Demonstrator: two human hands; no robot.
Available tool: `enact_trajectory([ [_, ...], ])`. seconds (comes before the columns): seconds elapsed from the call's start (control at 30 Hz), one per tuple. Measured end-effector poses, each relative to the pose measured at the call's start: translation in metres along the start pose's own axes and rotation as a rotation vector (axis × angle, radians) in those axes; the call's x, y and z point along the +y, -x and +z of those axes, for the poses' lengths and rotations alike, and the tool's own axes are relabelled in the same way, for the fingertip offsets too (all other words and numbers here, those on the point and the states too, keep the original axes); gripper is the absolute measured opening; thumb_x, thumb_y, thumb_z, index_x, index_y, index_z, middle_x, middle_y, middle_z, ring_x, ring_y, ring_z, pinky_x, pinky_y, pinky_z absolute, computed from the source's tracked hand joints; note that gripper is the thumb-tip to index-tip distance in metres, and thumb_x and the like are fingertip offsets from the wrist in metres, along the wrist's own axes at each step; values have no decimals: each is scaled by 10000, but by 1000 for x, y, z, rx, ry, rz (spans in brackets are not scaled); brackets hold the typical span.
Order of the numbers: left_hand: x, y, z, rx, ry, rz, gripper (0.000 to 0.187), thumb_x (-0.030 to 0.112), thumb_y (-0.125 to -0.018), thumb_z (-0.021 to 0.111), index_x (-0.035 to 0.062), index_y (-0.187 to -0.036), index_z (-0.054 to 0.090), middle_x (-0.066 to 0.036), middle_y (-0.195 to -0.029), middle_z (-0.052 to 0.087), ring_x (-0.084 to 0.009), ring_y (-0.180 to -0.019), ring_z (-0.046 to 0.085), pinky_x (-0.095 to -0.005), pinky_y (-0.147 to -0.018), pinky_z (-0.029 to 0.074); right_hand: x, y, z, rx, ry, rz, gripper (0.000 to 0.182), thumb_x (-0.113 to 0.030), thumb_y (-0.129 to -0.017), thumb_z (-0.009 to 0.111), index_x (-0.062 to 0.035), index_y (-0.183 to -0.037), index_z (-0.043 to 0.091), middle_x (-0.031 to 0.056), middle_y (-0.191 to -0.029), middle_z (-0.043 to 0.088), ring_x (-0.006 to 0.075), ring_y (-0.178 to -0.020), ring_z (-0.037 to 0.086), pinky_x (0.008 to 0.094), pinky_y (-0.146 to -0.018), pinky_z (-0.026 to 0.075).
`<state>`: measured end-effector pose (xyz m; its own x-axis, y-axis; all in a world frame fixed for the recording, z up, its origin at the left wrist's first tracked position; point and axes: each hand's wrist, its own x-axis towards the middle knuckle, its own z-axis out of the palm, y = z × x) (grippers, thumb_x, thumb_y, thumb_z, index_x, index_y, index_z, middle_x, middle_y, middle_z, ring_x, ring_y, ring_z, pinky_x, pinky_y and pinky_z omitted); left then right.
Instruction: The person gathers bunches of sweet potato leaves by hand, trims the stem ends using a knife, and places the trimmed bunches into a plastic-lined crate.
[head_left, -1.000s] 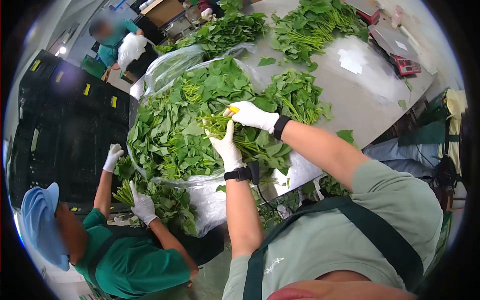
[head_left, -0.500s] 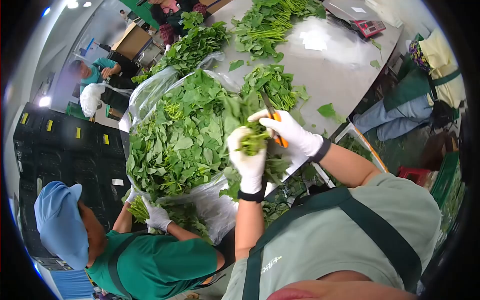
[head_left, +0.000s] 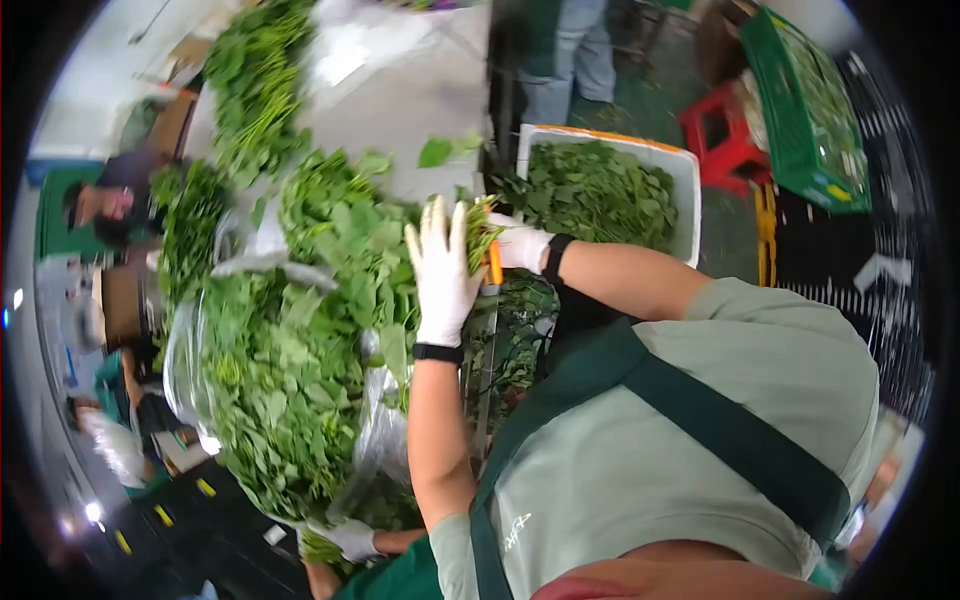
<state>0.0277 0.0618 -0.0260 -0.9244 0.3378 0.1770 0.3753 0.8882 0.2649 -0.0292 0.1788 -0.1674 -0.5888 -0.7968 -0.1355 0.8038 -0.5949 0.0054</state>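
Observation:
My left hand, in a white glove with a black wristband, has its fingers stretched out and slightly apart. It lies beside a bunch of leafy green stems, against the bunch's left side. On the other side, my right hand, also gloved in white, is closed on orange-handled scissors; only the handle shows, and the blades are hidden. Loose leafy greens are heaped on plastic to the left of my hands. More greens lie just beyond them.
A white box of cut greens stands to the right. Beyond it are a red stool and a green crate. A co-worker's gloved hand holds stems at lower left. The metal table extends away, with another pile.
The view has swung to the right, bringing the white box into sight. My left hand has gone from wrapping the stems to fingers extended. The scissors stay in my right hand.

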Motion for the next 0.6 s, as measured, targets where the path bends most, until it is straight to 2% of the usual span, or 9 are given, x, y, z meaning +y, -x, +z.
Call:
enact_trajectory([
  [0.03, 0, 3, 2, 11, -6, -10, 959, 180, -572, 829, 56, -1389, 342, -199, -1432, 324, -360, -1346, 291, -556, -1108, 178, 1, 7, 7, -78, -46, -16, 279, -277, -959, 468, -64, -1056, 620, 87, -1089, 657, 241, -990, 616, 406, -923, 467],
  [0.17, 8, 9, -3, 25, -44, -116, 1219, 276, -455, 894, -21, -1416, 204, -221, -1440, 303, -356, -1355, 279, -537, -1118, 160, 5, -3, -39, 127, 35, -44, 295, -264, -926, 504, -51, -1116, 581, 107, -1113, 632, 265, -1003, 603, 420, -902, 478],
  [0.27, 4, 6, -10, -152, -137, -177, 1236, 312, -451, 892, -22, -1419, 199, -224, -1442, 300, -355, -1361, 269, -533, -1120, 154, 2, 6, -43, 72, 77, -85, 309, -251, -902, 540, -58, -1142, 562, 102, -1108, 627, 262, -991, 605, 422, -890, 484],
  [0.4, -12, -12, -1, -261, -154, -143, 1215, 307, -472, 881, -17, -1422, 197, -201, -1469, 259, -345, -1378, 228, -526, -1129, 118, 9, 3, -43, 190, 205, -19, 240, -217, -893, 546, -80, -1091, 546, 51, -1014, 620, 179, -859, 594, 351, -715, 495],
  [0.43, -14, -20, 2, -176, -179, -54, 1085, 245, -530, 860, -10, -1401, 266, -192, -1360, 439, -323, -1275, 420, -473, -1081, 288, 10, 10, -29, 203, 179, -63, 174, -209, -897, 529, -87, -1020, 543, 13, -888, 586, 133, -732, 553, 309, -613, 464],
  [0.47, -20, -26, 7, -185, -180, -52, 1085, 245, -530, 860, -10, -1401, 266, -192, -1360, 439, -323, -1275, 420, -473, -1081, 288, 3, 14, -19, 204, 169, -64, 174, -209, -897, 529, -87, -1020, 543, 13, -888, 586, 133, -732, 553, 309, -613, 464],
  [0.53, -35, -30, 23, -400, 255, -351, 919, 181, -591, 827, -5, -1357, 354, -164, -1120, 623, -278, -1040, 615, -377, -915, 472, -13, 17, -8, 267, 523, -78, 144, -211, -896, 524, -88, -972, 537, -7, -807, 546, 113, -655, 522, 287, -559, 451],
  [0.57, -37, -30, 31, -279, 267, -256, 677, 125, -653, 782, -15, -1245, 485, -99, -910, 690, -178, -814, 672, -277, -746, 523, -19, 18, -6, 240, 529, -94, 134, -209, -893, 525, -83, -937, 530, -19, -733, 503, 103, -608, 504, 272, -526, 444],
  [0.6, -34, -34, 30, -294, 263, -249, 677, 125, -653, 782, -15, -1245, 485, -99, -910, 690, -178, -814, 672, -277, -746, 523, -26, 18, -10, 226, 610, -74, 167, -225, -901, 524, -73, -967, 545, -7, -745, 550, 101, -614, 531, 272, -524, 467],
])
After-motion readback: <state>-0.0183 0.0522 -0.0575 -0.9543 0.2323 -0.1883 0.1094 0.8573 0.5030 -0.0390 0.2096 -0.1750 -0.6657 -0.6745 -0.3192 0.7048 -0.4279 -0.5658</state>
